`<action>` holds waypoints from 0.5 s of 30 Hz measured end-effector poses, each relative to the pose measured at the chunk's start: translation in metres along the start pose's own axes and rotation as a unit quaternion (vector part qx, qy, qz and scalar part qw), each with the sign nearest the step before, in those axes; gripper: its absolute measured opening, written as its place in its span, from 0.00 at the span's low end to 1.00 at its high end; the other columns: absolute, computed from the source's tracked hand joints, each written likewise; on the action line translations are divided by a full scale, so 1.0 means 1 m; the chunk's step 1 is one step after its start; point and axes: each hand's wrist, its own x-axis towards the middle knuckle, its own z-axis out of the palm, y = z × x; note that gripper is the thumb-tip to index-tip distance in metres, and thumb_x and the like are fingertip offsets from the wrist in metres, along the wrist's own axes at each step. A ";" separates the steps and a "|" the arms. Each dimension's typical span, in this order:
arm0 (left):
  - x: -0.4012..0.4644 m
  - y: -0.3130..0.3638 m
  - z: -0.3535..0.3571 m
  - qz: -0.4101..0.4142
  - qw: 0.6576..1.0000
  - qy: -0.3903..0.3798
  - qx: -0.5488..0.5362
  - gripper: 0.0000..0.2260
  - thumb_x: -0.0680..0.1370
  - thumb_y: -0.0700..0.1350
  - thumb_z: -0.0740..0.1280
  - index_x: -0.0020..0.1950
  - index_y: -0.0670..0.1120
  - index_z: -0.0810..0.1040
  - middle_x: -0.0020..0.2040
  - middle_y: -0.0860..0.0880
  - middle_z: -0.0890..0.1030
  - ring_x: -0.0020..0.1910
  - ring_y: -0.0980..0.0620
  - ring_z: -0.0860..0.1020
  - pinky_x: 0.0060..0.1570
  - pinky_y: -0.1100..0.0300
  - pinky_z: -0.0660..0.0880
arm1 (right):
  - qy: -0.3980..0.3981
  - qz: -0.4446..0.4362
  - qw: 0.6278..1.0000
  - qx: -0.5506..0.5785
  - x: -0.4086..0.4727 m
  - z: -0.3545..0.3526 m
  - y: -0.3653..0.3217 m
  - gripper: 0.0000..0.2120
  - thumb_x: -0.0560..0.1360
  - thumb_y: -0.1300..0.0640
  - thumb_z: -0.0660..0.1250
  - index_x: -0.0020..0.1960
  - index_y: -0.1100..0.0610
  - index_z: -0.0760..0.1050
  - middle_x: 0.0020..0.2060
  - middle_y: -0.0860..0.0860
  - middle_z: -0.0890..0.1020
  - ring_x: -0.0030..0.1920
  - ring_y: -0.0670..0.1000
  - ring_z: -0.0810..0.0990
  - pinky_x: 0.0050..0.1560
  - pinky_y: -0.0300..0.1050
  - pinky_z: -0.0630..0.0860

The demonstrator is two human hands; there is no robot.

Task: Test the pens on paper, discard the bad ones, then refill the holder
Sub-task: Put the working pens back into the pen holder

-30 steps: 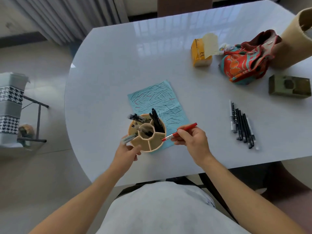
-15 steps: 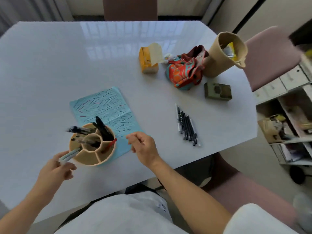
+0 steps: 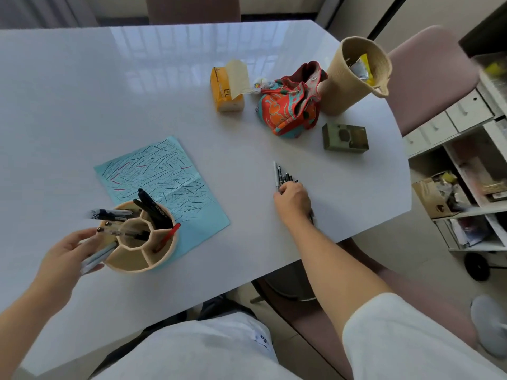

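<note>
Under the right hand [image 3: 293,200], gripping them, black pens [image 3: 285,177] are lying half hidden; the left hand [image 3: 64,253] is gripping blurred pale pens [image 3: 96,257] beside the tan holder [image 3: 142,260].

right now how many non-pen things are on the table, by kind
blue scribbled paper: 1
pen holder: 1
yellow tissue pack: 1
orange patterned pouch: 1
woven basket: 1
olive green box: 1
total: 6
</note>
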 end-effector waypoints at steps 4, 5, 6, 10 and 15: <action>-0.032 0.030 0.030 0.008 0.999 -0.033 -0.008 0.17 0.71 0.61 0.73 0.56 0.55 0.82 0.48 0.46 0.86 0.43 0.46 0.86 0.38 0.53 0.82 | -0.017 -0.023 0.994 -0.103 0.006 0.003 -0.002 0.16 0.79 0.49 0.64 0.57 0.60 0.81 0.55 0.59 0.84 0.56 0.61 0.83 0.52 0.50 0.79; -0.037 0.034 0.041 0.010 0.999 -0.045 -0.006 0.13 0.74 0.57 0.72 0.55 0.55 0.82 0.48 0.46 0.86 0.43 0.46 0.86 0.39 0.52 0.82 | -0.025 -0.018 0.993 -0.117 0.008 0.001 0.001 0.16 0.78 0.49 0.65 0.56 0.60 0.82 0.54 0.59 0.85 0.55 0.61 0.84 0.51 0.49 0.79; -0.041 0.036 0.040 0.010 0.999 -0.043 0.000 0.10 0.76 0.54 0.71 0.55 0.54 0.82 0.47 0.45 0.86 0.42 0.46 0.85 0.40 0.51 0.82 | -0.037 -0.017 0.992 -0.120 0.006 0.006 -0.003 0.16 0.76 0.49 0.66 0.55 0.60 0.82 0.53 0.59 0.85 0.54 0.61 0.84 0.49 0.49 0.79; -0.048 0.039 0.031 0.011 0.999 -0.028 -0.011 0.06 0.80 0.51 0.68 0.55 0.53 0.81 0.45 0.44 0.86 0.41 0.44 0.85 0.39 0.51 0.83 | -0.079 -0.042 0.995 -0.032 -0.024 0.023 -0.031 0.13 0.70 0.47 0.68 0.46 0.56 0.82 0.40 0.54 0.84 0.40 0.57 0.80 0.39 0.44 0.75; -0.046 0.028 0.037 0.008 0.999 -0.029 -0.025 0.05 0.79 0.53 0.68 0.55 0.60 0.81 0.45 0.45 0.87 0.42 0.42 0.86 0.37 0.52 0.83 | -0.133 -0.022 0.982 0.132 -0.060 0.030 -0.022 0.07 0.73 0.51 0.63 0.38 0.52 0.70 0.34 0.47 0.76 0.35 0.52 0.74 0.30 0.42 0.63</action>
